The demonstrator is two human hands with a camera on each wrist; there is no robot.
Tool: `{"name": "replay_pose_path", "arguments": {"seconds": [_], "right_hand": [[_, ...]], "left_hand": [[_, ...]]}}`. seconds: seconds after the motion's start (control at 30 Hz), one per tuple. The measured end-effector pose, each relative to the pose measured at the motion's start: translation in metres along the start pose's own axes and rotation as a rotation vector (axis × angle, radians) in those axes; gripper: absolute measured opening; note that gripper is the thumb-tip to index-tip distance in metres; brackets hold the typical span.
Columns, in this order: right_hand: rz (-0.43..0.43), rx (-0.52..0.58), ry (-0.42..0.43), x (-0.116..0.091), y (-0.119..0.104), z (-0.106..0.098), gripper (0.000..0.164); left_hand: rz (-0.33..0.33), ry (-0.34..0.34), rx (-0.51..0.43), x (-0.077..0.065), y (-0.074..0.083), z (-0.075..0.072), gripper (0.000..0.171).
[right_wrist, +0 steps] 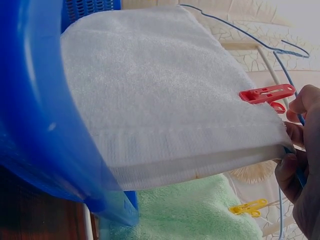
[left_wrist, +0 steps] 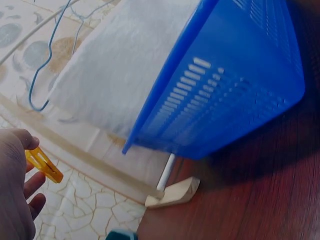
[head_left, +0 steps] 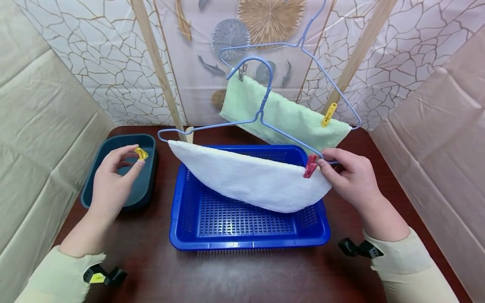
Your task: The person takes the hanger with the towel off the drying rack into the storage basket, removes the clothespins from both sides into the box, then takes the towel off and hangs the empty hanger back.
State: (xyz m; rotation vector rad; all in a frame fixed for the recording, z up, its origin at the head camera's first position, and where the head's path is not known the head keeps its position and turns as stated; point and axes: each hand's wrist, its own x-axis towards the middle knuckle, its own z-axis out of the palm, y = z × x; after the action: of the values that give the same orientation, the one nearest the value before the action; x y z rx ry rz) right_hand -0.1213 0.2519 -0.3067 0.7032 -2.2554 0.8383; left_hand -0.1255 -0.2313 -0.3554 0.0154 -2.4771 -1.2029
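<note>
My left hand [head_left: 115,174] pinches a yellow clothespin [head_left: 142,153] between thumb and fingers, above the dark teal tray [head_left: 142,185]. In the left wrist view the same clothespin [left_wrist: 45,165] points toward the towel. With my right hand [head_left: 350,179] I grip the right end of a blue wire hanger [head_left: 217,125]. A white towel [head_left: 246,176] hangs folded over its lower part, above the blue basket [head_left: 250,244]. One red clothespin [head_left: 310,166] clips the towel near my right fingers; the right wrist view shows this red clothespin [right_wrist: 267,93] on the towel's edge.
Behind, a second blue hanger [head_left: 322,69] carries a green towel [head_left: 280,109], clipped by a yellow clothespin [head_left: 329,115] and a grey clothespin [head_left: 242,72]. Wooden poles [head_left: 157,63] rise at the back. Fabric walls [head_left: 435,113] flank the dark red table [head_left: 235,277].
</note>
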Motion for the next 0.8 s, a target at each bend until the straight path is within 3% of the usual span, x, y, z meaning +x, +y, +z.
{"name": "replay_pose_path", "arguments": {"seconds": [0.4,0.8], "right_hand": [[-0.013,-0.004,-0.013,0.001,-0.001,0.000,0.016],[-0.005,0.000,-0.017,0.001,-0.004,-0.002,0.018]], "left_hand": [[0.022,-0.015,0.181,0.011,-0.026,-0.013,0.041],[0.086,-0.187,0.443,0.034,-0.048,-0.012,0.040]]}}
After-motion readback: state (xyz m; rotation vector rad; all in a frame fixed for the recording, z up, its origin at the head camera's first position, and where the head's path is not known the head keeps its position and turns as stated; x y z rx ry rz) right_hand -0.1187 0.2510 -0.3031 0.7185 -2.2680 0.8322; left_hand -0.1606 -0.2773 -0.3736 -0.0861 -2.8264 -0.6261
